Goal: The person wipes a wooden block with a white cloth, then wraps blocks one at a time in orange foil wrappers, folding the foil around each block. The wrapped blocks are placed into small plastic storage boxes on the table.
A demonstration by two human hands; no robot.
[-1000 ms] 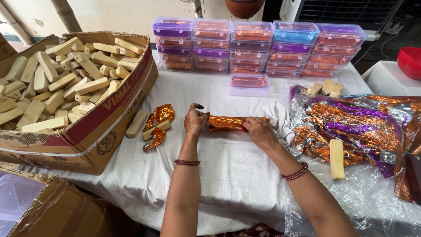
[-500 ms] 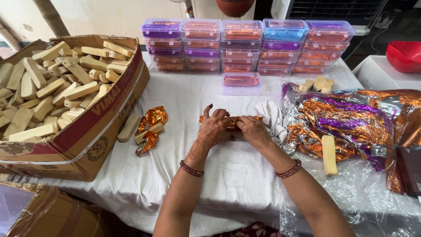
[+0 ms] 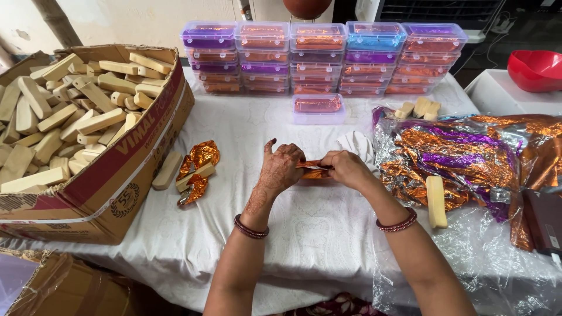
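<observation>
On white tablecloth: both hands pinch orange-foil bar.

One head-worn camera looks steeply down, close over the white-clothed table.

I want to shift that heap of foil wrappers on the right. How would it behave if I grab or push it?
The foil wrapper heap looks crinkled and thin, so probably floppy and light. The loose sheets would likely slide apart, and the pale bar on top could tumble off.

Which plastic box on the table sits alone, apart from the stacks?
The single clear box holding orange foil, in front of the stacked boxes, nearest the hands.
</observation>
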